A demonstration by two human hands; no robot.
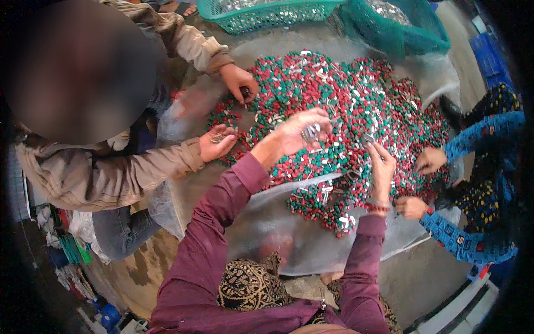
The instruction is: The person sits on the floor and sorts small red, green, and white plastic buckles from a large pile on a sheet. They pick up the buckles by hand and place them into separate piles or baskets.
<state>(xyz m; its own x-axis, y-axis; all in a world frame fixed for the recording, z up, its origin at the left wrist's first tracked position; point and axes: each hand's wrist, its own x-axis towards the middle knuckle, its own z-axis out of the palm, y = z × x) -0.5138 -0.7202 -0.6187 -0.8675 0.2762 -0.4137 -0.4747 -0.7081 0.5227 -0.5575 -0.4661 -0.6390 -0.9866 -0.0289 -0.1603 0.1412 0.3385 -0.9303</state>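
A wide heap of small red and green pieces [300, 83], mixed with silvery and white slim pieces, lies on a clear plastic sheet. Above its middle, my left hand [295, 131] is curled around several small shiny silvery pieces [311, 132]. To the right, my right hand [381, 167] pinches a small silvery piece [367, 138] between thumb and fingertips, just over the heap. The exact kind of these pieces is too small to make out.
At the left, a co-worker's hands [239, 82] hold small pieces over the heap's edge. Another person's hands [431, 161] in blue patterned sleeves work at the right. A green basket [267, 15] and a green net-lined basket [411, 39] stand at the far side. The plastic sheet [250, 239] spreads toward my knees.
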